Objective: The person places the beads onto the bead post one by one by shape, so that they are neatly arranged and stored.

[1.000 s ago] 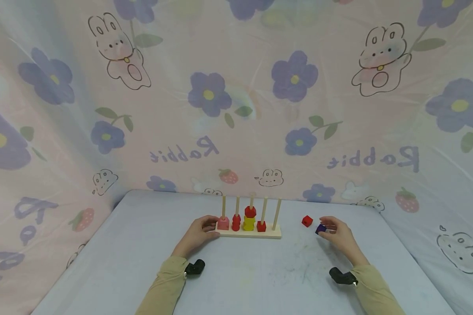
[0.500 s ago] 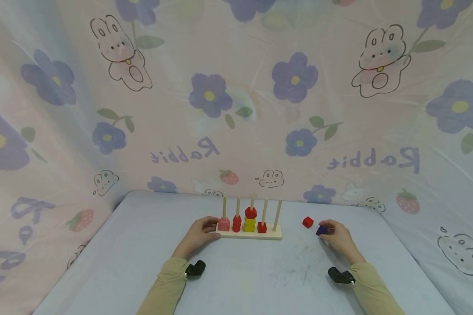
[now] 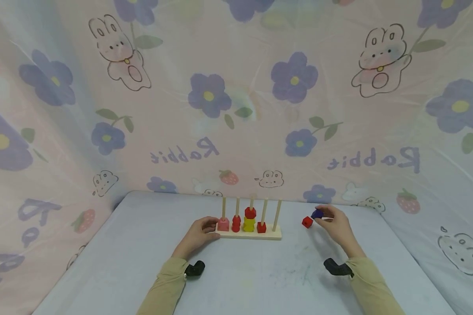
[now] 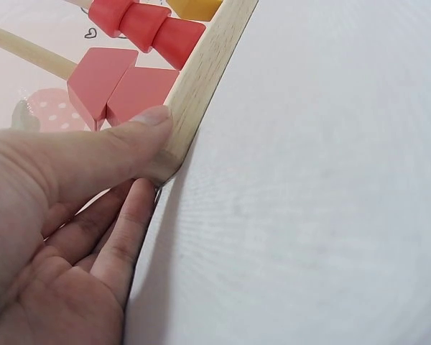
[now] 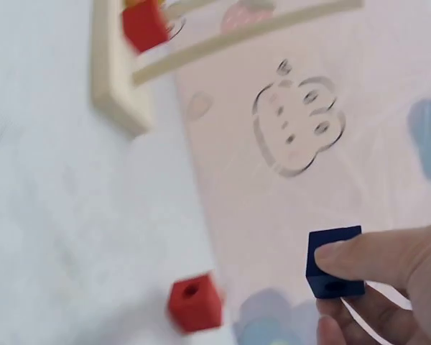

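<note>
A wooden peg stacker (image 3: 248, 235) with several upright pegs stands on the table. My left hand (image 3: 199, 234) holds its left end; in the left wrist view the thumb (image 4: 140, 136) lies against the base's edge beside pink blocks (image 4: 122, 86). Red beads (image 3: 236, 223) fill part of the second peg, and the middle peg bears yellow beads (image 3: 249, 224) under a red one (image 3: 250, 213). One red cube (image 3: 262, 227) sits on the fourth peg; the rightmost peg (image 3: 277, 215) is bare. My right hand (image 3: 336, 224) pinches a dark blue cube (image 5: 334, 262), raised above the table. A loose red cube (image 3: 307, 222) lies just left of it.
The white table (image 3: 252, 275) extends in front of the stacker and to both sides. A patterned cloth (image 3: 252, 131) hangs behind the table's back edge. Each wrist wears a black camera mount (image 3: 195, 267).
My right hand has lifted the blue cube off the table and moved it up and slightly left, close to the loose red cube. My left hand stays on the stacker's end.
</note>
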